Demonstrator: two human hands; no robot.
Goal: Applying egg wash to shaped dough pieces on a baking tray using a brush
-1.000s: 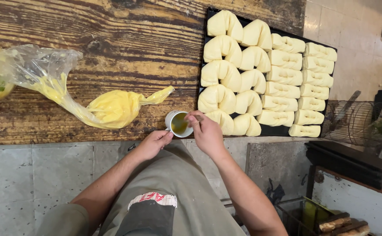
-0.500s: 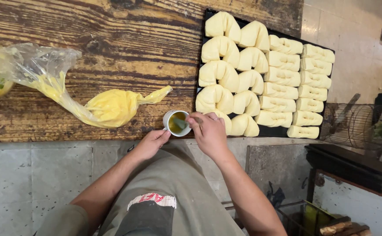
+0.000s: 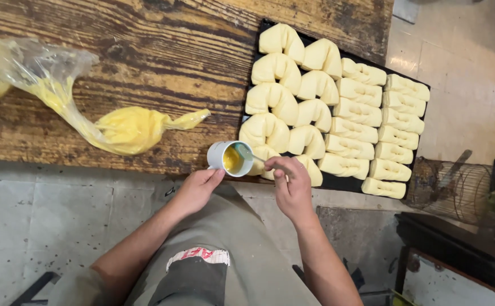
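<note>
Since your left hand [image 3: 197, 187] only pinches the handle of the tilted white cup [image 3: 229, 158] at the tabletop's [image 3: 145, 51] near edge, the yellow wash could spill over the edge. Right-hand [image 3: 290, 184] fingers are clamped on the brush [image 3: 247, 153] dipped in it; drips could land on the dough pieces [image 3: 293, 113] beside it on the black tray [image 3: 338, 182].

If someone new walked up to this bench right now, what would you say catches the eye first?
First, the black tray at the right end of the wooden table, packed with rows of pale shaped dough pieces. Next, at the table's near edge, the left hand tilts a small white cup of yellow liquid while the right hand dips a brush in it. Further left lies a plastic bag of yellow cream.
</note>
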